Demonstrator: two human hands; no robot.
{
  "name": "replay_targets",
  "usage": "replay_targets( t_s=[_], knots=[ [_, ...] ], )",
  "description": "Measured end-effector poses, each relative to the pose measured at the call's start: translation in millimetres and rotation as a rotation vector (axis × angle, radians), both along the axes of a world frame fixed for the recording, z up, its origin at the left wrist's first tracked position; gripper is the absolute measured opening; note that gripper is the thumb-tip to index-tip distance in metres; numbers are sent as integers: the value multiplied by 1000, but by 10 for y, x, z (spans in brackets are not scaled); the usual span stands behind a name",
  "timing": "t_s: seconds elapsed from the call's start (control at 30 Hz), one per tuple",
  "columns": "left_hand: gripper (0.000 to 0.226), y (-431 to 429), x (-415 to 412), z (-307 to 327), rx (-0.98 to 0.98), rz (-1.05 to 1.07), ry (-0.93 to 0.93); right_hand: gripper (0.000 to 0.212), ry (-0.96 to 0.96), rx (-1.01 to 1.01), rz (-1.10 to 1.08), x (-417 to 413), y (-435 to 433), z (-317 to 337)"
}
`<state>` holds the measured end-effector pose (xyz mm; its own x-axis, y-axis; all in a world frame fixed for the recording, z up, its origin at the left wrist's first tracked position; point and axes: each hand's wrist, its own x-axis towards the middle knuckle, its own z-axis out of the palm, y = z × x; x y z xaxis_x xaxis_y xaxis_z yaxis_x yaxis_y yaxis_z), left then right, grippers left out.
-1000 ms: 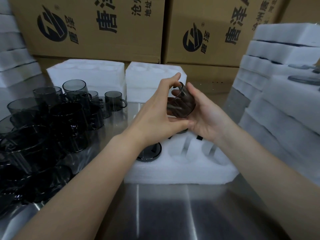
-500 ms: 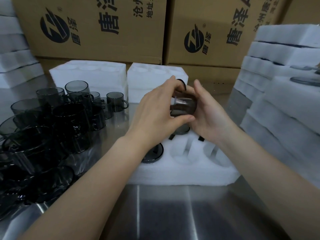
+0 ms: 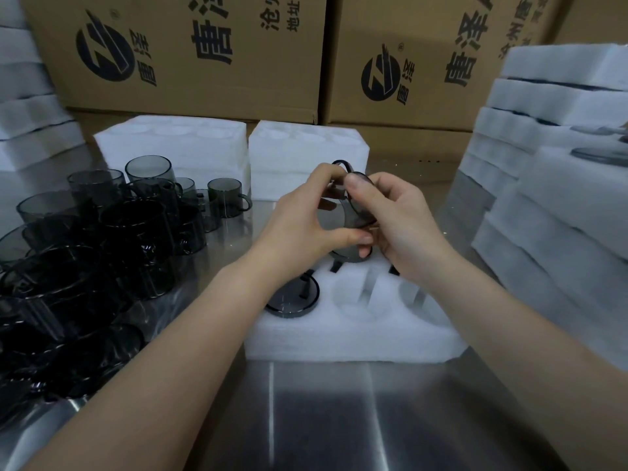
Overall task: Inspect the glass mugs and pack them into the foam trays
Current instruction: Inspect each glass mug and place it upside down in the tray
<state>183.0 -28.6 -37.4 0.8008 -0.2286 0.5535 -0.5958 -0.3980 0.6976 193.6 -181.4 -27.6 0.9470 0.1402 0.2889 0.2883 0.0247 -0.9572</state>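
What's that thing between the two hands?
A dark glass mug, gripped by the left hand and the right hand over the foam tray, seen in the head view.

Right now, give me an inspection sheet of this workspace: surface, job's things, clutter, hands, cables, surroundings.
Surface: steel table, shiny, bare at the near edge.
Job's things: held mug tilted above the tray; packed mug in the near-left pocket; the two near pockets beside it are empty; the back row is mostly hidden by the hands. Loose mugs crowd the left. Spare trays lie at the back.
Clutter: nothing seen.
Hands: left hand and right hand both grip the held mug.
Cables: nothing seen.
Surroundings: printed boxes behind; foam stacks on the right, more on the far left.
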Motion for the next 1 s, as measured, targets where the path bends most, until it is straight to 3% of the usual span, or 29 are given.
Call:
replay_targets(
  t_s=[0.17, 0.37, 0.53, 0.67, 0.83, 1.0],
  knots=[
    [56, -20, -21, 23, 20, -23, -29, 33, 78, 157, 2, 16, 3, 20],
    [51, -5, -21, 30, -86, -21, 33, 33, 230, 310, 316, 46, -72, 39],
    [43, 9, -10, 24, -172, -42, 92, 43, 199, 298, 493, 43, -147, 30],
    [44, 2, -2, 13, -123, -39, 107, 45, 136, 213, 395, 41, -120, 14],
    [54, -22, -9, 2, -25, -47, 74, 32, 77, 174, 168, -8, -37, 9],
    [58, -42, -22, 15, 36, -55, 36, 51, 72, 158, 52, -37, 3, 34]
  ],
)
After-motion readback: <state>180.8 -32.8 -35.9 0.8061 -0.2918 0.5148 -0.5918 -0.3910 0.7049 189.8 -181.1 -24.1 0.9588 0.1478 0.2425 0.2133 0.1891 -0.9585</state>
